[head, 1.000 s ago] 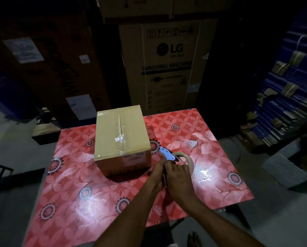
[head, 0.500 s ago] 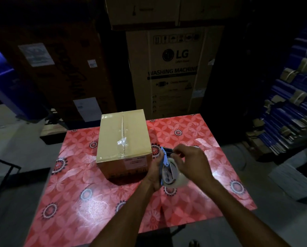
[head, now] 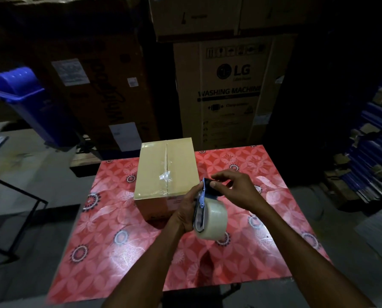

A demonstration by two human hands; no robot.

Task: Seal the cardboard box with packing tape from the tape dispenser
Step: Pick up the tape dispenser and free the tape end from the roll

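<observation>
Cardboard box (head: 166, 172) sits at the far side of my red table (head: 119, 252), flaps down. My left hand (head: 185, 214) grips the tape dispenser (head: 204, 210) just beside it, steadying it while my right hand (head: 234, 187) pinches at its front, probably freeing the tape end.

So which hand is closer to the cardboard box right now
The left hand, gripping the tape dispenser right at the cardboard box's near right corner. The right hand sits farther right, fingers at the dispenser's top end.
</observation>
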